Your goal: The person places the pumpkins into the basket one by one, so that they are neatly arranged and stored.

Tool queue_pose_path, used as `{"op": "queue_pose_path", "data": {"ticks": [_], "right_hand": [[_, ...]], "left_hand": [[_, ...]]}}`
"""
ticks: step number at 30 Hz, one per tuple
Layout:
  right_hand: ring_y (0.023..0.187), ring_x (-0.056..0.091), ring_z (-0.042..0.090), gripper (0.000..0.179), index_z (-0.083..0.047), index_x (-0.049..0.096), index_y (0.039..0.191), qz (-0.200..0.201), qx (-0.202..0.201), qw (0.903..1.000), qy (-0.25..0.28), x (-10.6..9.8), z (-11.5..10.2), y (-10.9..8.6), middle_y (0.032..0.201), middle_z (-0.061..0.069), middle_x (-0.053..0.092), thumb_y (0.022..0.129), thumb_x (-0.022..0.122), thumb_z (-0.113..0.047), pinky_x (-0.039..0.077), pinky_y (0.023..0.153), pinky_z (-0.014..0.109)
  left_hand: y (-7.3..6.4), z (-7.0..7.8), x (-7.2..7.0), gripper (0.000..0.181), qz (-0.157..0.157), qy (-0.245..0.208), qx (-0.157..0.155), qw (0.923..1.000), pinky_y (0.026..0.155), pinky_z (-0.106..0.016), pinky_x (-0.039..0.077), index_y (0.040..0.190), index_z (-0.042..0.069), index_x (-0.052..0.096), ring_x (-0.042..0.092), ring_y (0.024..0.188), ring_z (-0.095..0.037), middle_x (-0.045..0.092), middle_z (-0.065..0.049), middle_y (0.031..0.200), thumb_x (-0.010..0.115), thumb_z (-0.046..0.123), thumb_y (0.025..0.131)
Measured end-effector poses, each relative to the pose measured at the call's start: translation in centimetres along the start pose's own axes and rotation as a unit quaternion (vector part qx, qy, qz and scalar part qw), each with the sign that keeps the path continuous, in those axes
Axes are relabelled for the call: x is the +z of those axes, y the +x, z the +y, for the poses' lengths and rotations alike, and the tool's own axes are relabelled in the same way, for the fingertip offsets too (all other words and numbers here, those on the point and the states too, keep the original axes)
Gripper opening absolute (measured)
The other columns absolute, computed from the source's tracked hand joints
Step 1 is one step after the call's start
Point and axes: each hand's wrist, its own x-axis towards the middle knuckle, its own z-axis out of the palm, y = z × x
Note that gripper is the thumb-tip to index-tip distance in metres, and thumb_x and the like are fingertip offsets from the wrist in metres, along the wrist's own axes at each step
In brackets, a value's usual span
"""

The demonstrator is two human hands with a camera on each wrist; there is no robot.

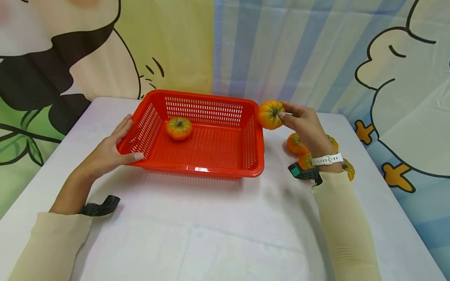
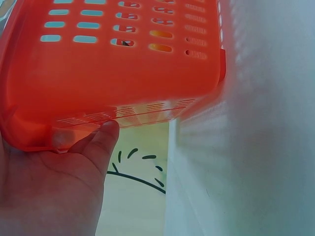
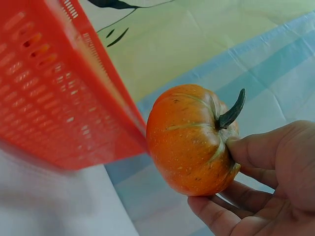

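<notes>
Head view shows the left hand point(image 1: 109, 153) gripping the basket point(image 1: 221, 142), seemingly for steadiness, and the right hand point(image 1: 307, 127) pinching a pumpkin point(image 1: 269, 115) beside the rim point(image 1: 260, 144).

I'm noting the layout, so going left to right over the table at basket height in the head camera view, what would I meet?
Left grip → pumpkin inside the red basket → held pumpkin → right grip.
</notes>
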Motion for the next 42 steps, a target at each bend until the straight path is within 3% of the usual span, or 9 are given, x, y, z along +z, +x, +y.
{"op": "queue_pose_path", "data": {"ticks": [8,27,37,42], "right_hand": [[0.123,0.053,0.021,0.050,-0.012,0.048,0.145,-0.035,-0.017,0.9979,0.052,1.4,-1.9,0.7,0.140,0.008,0.052,0.097,0.061,-0.021,0.043,0.102,0.037],[0.116,0.058,0.022,0.046,-0.005,0.053,0.140,-0.071,-0.056,0.9939,0.063,3.9,-3.7,2.1,0.134,0.010,0.056,0.097,0.061,-0.015,0.049,0.094,0.031],[0.106,0.060,0.022,0.042,-0.005,0.057,0.137,-0.081,-0.066,0.9931,0.054,5.6,-4.6,2.9,0.127,0.013,0.060,0.095,0.062,-0.012,0.050,0.093,0.033],[0.105,0.059,0.021,0.044,-0.008,0.057,0.137,-0.094,-0.060,0.9937,0.008,6.3,-4.9,3.5,0.127,0.010,0.060,0.095,0.063,-0.016,0.049,0.095,0.036]], "left_hand": [[0.1,0.0,0.0,0.104,0.000,-0.002,0.003,1.0000,0.093,-0.053,0.043,0.156,0.025,0.003,0.006,0.147,-0.025,-0.004,0.022,0.159,0.076,0.030,0.082],[-0.1,0.1,-0.1,0.103,0.005,0.000,0.010,0.9999,0.093,-0.051,0.043,0.155,0.028,0.004,0.007,0.147,-0.023,-0.003,0.026,0.157,0.076,0.031,0.082],[0.1,0.0,-0.2,0.103,-0.005,-0.001,0.002,1.0000,0.095,-0.054,0.042,0.156,0.024,0.003,0.004,0.148,-0.023,-0.005,0.020,0.159,0.075,0.030,0.083],[0.1,0.0,-0.2,0.103,-0.005,0.002,-0.001,1.0000,0.096,-0.054,0.041,0.156,0.024,0.003,0.003,0.148,-0.022,-0.005,0.020,0.159,0.075,0.031,0.083]]}}
